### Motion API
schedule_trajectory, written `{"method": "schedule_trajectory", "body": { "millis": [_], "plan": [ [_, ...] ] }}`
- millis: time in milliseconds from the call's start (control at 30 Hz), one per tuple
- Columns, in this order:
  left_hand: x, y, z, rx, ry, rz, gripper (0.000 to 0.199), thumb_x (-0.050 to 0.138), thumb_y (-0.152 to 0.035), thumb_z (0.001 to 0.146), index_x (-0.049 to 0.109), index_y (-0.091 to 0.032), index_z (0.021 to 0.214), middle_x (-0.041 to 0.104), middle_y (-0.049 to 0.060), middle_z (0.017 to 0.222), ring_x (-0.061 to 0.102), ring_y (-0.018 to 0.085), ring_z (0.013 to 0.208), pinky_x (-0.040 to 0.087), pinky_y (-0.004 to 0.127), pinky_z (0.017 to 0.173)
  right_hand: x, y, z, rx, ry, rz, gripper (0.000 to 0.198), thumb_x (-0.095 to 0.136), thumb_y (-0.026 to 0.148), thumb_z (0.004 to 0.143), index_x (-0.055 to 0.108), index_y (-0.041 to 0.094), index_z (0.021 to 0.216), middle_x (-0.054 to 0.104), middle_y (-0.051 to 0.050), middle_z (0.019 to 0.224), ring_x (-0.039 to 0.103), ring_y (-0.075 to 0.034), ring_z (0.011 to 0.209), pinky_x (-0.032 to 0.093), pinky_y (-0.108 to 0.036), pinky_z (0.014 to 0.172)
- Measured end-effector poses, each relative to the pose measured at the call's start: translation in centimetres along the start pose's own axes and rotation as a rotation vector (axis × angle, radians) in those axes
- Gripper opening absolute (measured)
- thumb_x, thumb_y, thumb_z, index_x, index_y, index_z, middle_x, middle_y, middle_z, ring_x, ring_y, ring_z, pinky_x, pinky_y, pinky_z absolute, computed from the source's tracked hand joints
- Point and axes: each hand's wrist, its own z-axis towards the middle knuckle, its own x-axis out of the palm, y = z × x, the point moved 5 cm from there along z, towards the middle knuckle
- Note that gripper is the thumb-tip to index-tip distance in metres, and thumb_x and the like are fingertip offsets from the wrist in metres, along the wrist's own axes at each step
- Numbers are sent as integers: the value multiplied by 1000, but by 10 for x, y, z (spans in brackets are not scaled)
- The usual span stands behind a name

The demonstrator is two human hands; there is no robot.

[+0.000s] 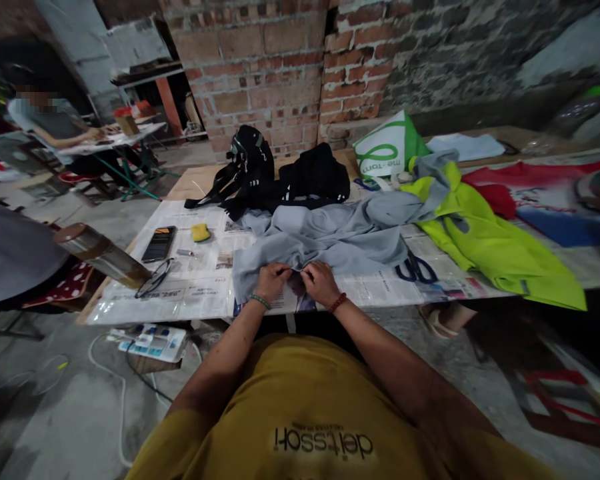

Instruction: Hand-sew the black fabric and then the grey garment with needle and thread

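Observation:
A grey cloth garment (330,230) lies rumpled across the newspaper-covered table (180,293). At its near edge, my left hand (273,281) pinches the fabric between thumb and fingers. Close beside it my right hand (321,283) pinches the same edge, with a small gap between the two hands. Whether anything tiny is held along with the cloth is too small to make out. A bright yellow-green garment (490,233) adjoins the grey cloth on the right. Scissors with dark blue handles (416,270) lie partly under the cloth, right of my hands.
Left on the table are a phone (159,244), a yellow sponge (200,232), a steel flask (103,255) and glasses (154,279). Behind the cloth sit a black bag (320,173) and a green-white bag (390,147). A power strip (155,343) hangs below. Another person (55,123) sits far left.

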Motion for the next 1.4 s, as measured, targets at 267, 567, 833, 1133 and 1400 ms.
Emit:
{"method": "schedule_trajectory", "body": {
  "millis": [267, 567, 833, 1133, 1400],
  "plan": [
    [2, -3, 2, 57, 19, 29, 12, 63, -14, 76, 73, -19, 79, 72, 2, 79, 63, 14, 76, 49, 26, 77, -5, -3, 1, 24, -60, 119, 17, 49, 22, 85, 57, 18, 70, 64, -5, 73, 57, -17, 76, 37, -29, 74],
    [2, -11, 0, 170, 92, 95, 19, 58, -25, 80, 70, -16, 68, 65, 0, 65, 56, 11, 63, 43, 21, 65, -6, -8, 8, 326, -80, 503, 18, 56, 33, 78, 67, 20, 71, 70, -1, 72, 62, -16, 67, 47, -27, 67],
    [2, -5, 1, 136, 110, 8, 27, 53, -30, 83, 66, -15, 65, 61, -1, 63, 53, 11, 64, 41, 21, 65, -2, 7, 10, 219, -133, 550, 20, 52, 30, 81, 69, 20, 80, 72, -5, 85, 66, -19, 84, 49, -31, 81],
    [3, -10, 0, 187, 127, -22, 36, 49, -35, 84, 56, -14, 56, 49, -1, 56, 45, 9, 58, 36, 21, 58, 24, -15, 7, 612, -218, 1044, 27, 61, 43, 71, 66, 17, 77, 67, -1, 67, 60, -13, 59, 49, -26, 62],
    [3, -7, 1, 134, 109, -55, 34, 51, -32, 81, 52, -15, 53, 46, -3, 54, 44, 10, 57, 35, 22, 59, 17, -22, 6, 658, -305, 1247, 32, 67, 47, 68, 60, 17, 78, 66, 0, 68, 59, -9, 56, 47, -21, 55]
  ]
}}
